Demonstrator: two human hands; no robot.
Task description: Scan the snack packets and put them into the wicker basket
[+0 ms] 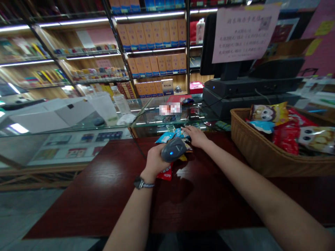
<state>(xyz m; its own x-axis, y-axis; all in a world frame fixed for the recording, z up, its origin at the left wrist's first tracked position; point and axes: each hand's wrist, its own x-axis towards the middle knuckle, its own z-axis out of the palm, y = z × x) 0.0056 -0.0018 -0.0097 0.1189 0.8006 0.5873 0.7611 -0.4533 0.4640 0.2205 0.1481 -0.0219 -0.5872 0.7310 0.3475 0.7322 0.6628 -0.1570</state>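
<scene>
My left hand [155, 161] is shut around a grey handheld barcode scanner [173, 150], which shows a small blue light and points forward. A wristwatch [143, 183] sits on that wrist. My right hand [195, 136] rests on a small pile of snack packets [170, 136] at the far edge of the dark red counter top [78, 195]. Whether its fingers grip them, I cannot tell. A red packet [165, 173] pokes out beneath my left hand.
A wicker basket [251, 146] full of snack bags stands to the right. Behind my hands are a glass display counter [146, 118], a black till with a monitor [225, 69], a paper notice [244, 33], and shelves of boxed goods [151, 45].
</scene>
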